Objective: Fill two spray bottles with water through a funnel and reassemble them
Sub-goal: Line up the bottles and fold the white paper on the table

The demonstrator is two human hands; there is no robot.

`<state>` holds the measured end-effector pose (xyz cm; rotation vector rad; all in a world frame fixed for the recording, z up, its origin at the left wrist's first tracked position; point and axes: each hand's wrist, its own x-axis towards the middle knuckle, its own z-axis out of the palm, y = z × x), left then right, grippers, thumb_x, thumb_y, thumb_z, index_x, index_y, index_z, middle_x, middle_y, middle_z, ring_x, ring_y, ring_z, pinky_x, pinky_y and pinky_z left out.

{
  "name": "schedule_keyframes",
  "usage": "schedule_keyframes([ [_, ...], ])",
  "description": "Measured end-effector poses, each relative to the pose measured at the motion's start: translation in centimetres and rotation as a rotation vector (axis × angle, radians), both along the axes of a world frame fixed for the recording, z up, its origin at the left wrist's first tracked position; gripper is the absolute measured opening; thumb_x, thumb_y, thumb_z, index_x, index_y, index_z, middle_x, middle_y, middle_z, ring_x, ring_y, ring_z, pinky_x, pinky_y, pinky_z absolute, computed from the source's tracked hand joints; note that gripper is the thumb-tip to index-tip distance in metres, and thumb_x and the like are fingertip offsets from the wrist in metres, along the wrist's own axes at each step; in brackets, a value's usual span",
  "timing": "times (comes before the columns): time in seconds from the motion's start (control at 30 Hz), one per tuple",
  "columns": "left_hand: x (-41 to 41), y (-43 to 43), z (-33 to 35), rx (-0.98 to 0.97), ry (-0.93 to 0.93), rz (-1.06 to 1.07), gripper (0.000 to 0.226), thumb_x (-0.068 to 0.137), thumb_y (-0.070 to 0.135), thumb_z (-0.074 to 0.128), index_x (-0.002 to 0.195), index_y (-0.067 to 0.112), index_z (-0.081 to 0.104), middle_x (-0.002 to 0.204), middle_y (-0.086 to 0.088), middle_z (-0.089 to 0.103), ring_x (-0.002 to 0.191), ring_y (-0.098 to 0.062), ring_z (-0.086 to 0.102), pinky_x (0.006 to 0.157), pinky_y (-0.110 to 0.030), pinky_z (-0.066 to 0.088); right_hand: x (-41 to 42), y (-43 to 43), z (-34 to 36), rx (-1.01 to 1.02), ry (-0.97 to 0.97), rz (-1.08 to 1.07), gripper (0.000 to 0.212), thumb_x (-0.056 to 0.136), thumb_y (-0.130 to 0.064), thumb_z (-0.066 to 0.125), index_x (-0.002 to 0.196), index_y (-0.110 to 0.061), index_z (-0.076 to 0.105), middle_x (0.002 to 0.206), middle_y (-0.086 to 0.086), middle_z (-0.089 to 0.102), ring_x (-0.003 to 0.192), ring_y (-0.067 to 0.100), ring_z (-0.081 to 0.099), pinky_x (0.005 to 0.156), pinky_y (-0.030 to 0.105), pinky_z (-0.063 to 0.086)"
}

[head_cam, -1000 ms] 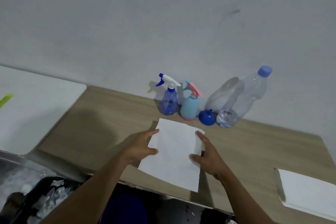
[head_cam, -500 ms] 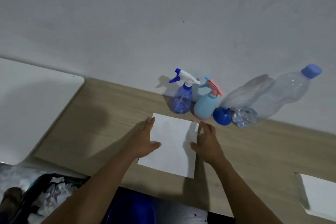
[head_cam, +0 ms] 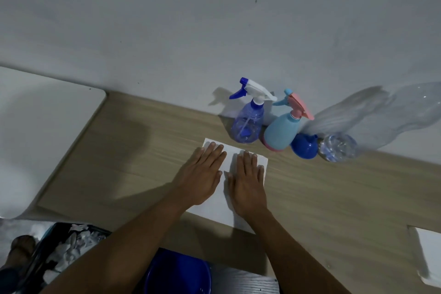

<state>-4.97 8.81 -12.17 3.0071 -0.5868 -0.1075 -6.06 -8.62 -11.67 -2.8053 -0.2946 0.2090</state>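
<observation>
1. Both hands have shifted since the earlier frames: from gripping the side edges of the white sheet (head_cam: 241, 181), they now lie flat on top of it, side by side.
2. Left hand (head_cam: 202, 175): palm down on the left half of the sheet, fingers (head_cam: 216, 150) straight and together, reaching near the sheet's far edge. Nothing grasped; hand released.
3. Right hand (head_cam: 248, 179): palm down on the right half, fingers (head_cam: 250, 160) extended, thumb lying close to the left hand. Nothing grasped; hand released.
4. Sheet lies on the wooden desk (head_cam: 119, 162), its near edge close to the desk's front edge.
5. Translucent blue spray bottle (head_cam: 248, 122), white-and-blue trigger head fitted, stands upright at the wall (head_cam: 214, 19), just beyond the sheet's far edge.
6. Light blue spray bottle (head_cam: 282, 130), pink trigger head fitted, stands just right of the first and appears to touch it; contact not certain.
7. Blue funnel (head_cam: 305, 147) rests on the desk, wide mouth down and spout up, touching the light blue bottle's right side.
8. Clear water bottle (head_cam: 372, 131) stands right of the funnel; wide-angle distortion makes it appear slanted, and its top runs out of view.
9. Second white sheet (head_cam: 427, 253) lies at the desk's right edge, well apart from the hands.
10. Blue basin (head_cam: 179, 274) sits below the desk's front edge, between the forearms.
</observation>
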Motion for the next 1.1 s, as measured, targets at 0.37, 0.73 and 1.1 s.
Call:
schedule_keyframes([
  [0.37,0.6,0.6,-1.5,-0.042,0.029,-0.057,0.061,0.104,0.044,0.017,0.158,0.015,0.013,0.166,-0.008,0.007,0.154,-0.022,0.003,0.125,-0.043,0.013,0.3,0.1,-0.9,-0.140,0.039,0.005,0.074,0.098,-0.055,0.003,0.160,-0.014,-0.001,0.168,0.007,-0.011,0.154,0.025,-0.014,0.123,0.044,-0.011],
  [0.73,0.5,0.4,-1.7,-0.034,-0.018,-0.039,0.062,0.104,0.045,0.014,0.157,0.013,0.016,0.165,-0.009,0.010,0.153,-0.023,0.006,0.124,-0.044,0.015,0.3,0.0,-1.5,-0.126,0.008,-0.003,0.074,0.099,-0.058,-0.001,0.160,-0.015,0.004,0.167,0.004,-0.007,0.154,0.026,-0.009,0.125,0.046,-0.004],
  [1.1,-2.0,-0.9,-1.7,-0.046,-0.018,0.059,0.062,0.103,0.042,0.017,0.157,0.011,0.019,0.165,-0.010,0.012,0.153,-0.025,0.009,0.123,-0.046,0.019,-0.2,-1.8,-2.0,-0.116,0.003,0.093,0.068,0.104,-0.051,0.016,0.160,-0.014,0.004,0.168,0.005,-0.007,0.155,0.024,-0.010,0.126,0.047,0.000],
])
